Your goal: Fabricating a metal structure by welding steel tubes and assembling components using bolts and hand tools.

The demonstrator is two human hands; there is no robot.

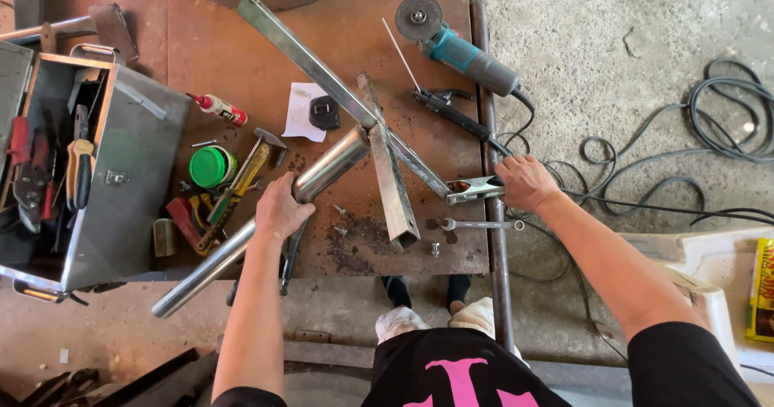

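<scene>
The left hand (280, 209) gripped the steel tube (266, 217), whose long axis ran from near left to far right across the surface (242, 68). The right hand (526, 181), well right, held the clamp (476, 189).

Rust-brown metal desk (210, 44) stands on a grey concrete floor (613, 36); black cables (717, 125) lie coiled on it in daylight.

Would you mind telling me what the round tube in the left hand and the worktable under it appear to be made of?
The round tube, gripped by the left hand, looks like bare polished metal, perhaps stainless steel: silvery, with bright reflections along it. The worktable looks like plain steel plate, unpainted: a dull rusty-brown surface with dark stains near the front edge.
</scene>
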